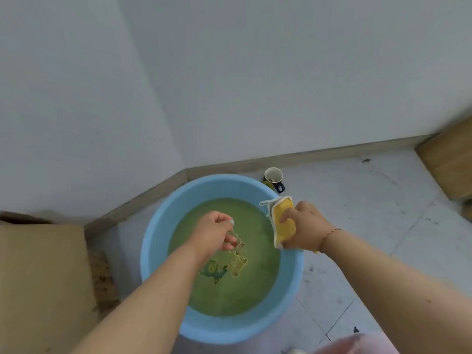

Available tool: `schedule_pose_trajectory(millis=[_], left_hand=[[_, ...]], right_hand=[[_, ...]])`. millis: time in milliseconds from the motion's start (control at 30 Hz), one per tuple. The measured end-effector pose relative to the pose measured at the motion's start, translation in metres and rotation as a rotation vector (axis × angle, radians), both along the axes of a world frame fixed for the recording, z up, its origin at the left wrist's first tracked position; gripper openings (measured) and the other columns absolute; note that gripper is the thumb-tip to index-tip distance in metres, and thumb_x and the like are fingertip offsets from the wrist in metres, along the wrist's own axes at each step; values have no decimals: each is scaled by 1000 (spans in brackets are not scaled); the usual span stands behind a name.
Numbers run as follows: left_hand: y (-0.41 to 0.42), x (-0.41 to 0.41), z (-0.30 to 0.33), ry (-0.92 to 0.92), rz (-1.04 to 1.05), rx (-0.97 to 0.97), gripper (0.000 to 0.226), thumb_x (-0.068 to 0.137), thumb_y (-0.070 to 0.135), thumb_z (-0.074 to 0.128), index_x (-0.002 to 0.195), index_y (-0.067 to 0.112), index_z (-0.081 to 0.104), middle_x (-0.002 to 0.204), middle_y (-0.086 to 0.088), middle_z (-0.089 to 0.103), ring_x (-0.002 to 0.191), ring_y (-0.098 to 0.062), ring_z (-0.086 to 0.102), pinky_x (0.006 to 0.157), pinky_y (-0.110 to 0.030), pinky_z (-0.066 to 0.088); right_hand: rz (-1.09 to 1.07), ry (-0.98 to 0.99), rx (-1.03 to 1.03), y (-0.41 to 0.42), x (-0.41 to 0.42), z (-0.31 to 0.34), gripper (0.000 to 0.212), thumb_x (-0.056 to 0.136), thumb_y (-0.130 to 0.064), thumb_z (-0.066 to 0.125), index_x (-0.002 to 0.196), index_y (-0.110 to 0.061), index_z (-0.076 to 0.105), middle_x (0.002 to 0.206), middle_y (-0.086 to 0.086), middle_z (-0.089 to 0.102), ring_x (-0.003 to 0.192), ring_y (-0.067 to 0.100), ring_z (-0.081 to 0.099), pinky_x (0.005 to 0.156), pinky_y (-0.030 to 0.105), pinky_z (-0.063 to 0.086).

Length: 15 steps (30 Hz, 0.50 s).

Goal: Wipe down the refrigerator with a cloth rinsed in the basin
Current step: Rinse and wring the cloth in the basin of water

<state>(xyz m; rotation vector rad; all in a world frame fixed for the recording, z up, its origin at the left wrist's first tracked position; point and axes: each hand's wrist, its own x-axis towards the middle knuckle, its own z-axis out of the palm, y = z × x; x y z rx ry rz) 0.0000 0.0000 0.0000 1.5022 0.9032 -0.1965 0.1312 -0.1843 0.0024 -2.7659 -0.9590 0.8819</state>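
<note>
A round blue basin (153, 251) sits on the tiled floor (357, 200) in the lower middle of the frame, holding greenish water (229, 297) with cartoon pictures showing on its bottom.

The right hand (304, 226) is at the basin's right rim, its fingers (286, 215) curled tight around a yellow cloth (284, 231) with a white edge. The cloth is bunched in the grip and held above the water, over the inner side of the rim. A thin red string circles that wrist.

The left hand (214, 233) hangs over the middle of the basin, just above the water. Its fingers are curled in toward the palm, the fingertips drawn together; whether they pinch anything is too blurred to tell.

Just beyond the basin's far rim, near the baseboard, a mug (273, 178) with a dark handle stands on the floor. A cardboard box (43, 277) fills the lower left of the frame, and another brown box (449, 164) shows at the right edge. Pale walls (229, 72) fill the upper half.
</note>
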Motion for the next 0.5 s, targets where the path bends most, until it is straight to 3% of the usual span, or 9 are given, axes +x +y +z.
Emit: schedule_pose_trajectory(millis=[67,133,233,300,333,400,500], left_hand=[[-6,10,-23,-1,-7,-5,13,97,13,50,106,8,58,94,-9,61,69,-16,63,64,-31,59],[-9,20,-46,-13,-23,-31,13,97,13,51,106,8,58,96,-10,59,69,-16,63,66,-32,60],[-12,29,-73,-32,-54,-94,16,97,16,51,109,7,56,98,-10,58,75,-18,63,73,-38,59],[-15,34,-82,-55,-57,-154,21,98,20,50,113,6,54,102,-13,57,81,-21,63,76,-41,59],[-16,35,-86,-62,-46,-209,25,98,25,49,115,6,52,106,-15,56,84,-24,63,75,-42,58],[-15,38,-86,-87,4,-420,40,97,40,47,118,6,52,109,-19,58,87,-30,65,73,-44,57],[-1,31,-77,-218,107,-728,49,95,51,45,110,6,60,96,-20,67,76,-32,69,68,-42,58]], right_hand=[[213,-149,-206,-5,1,-24,73,70,-51,72,133,-31,41,129,4,33,121,25,33,101,33,36],[305,-293,-267,-11,4,-46,58,79,-44,63,132,-29,44,128,6,35,119,27,35,98,32,37],[295,-390,-182,-7,11,-62,34,88,-35,51,119,-23,56,120,5,45,113,25,42,88,30,40],[207,-381,29,3,11,-59,18,90,-29,50,103,-21,60,110,-1,51,106,22,48,79,27,40],[104,-326,178,11,10,-54,8,90,-25,52,91,-23,59,99,-6,53,98,19,51,73,26,38],[-134,-162,482,30,4,-45,11,90,-24,57,79,-23,54,79,-10,51,78,15,51,63,27,35],[-371,313,833,63,-13,-41,17,90,-23,61,76,-16,54,68,-2,52,66,16,51,68,32,45]])
